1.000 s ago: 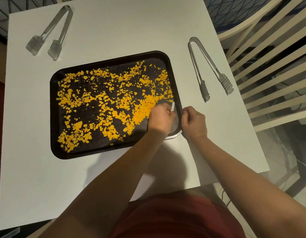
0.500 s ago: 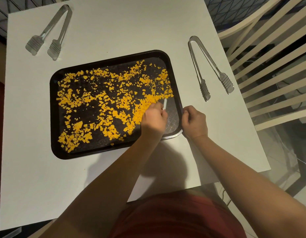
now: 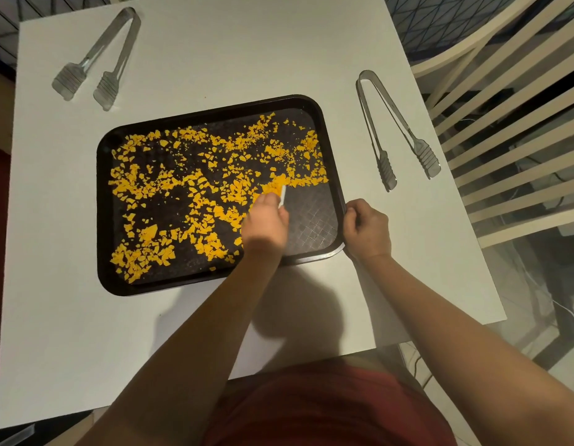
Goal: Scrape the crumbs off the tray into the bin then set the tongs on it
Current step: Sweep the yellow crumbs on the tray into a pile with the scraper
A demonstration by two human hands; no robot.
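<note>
A black tray point(image 3: 103, 201) lies on the white table point(image 3: 234, 53), strewn with orange crumbs point(image 3: 182, 181). My left hand point(image 3: 265, 224) grips a small white scraper point(image 3: 282, 195) whose edge stands on the tray floor against a heap of crumbs. The tray's near right corner behind the scraper is bare of crumbs. My right hand point(image 3: 366, 230) curls round the tray's right rim near that corner. One pair of metal tongs point(image 3: 395, 130) lies on the table right of the tray. A second pair of tongs point(image 3: 100, 56) lies at the far left. No bin is in view.
A slatted pale wooden chair point(image 3: 511, 101) stands just past the table's right edge. The table's near edge runs close to my red-clothed body point(image 3: 327, 410).
My left hand has slid the scraper leftward across the tray, pushing crumbs ahead of it and baring more of the near right corner. My right hand kept its hold on the rim.
</note>
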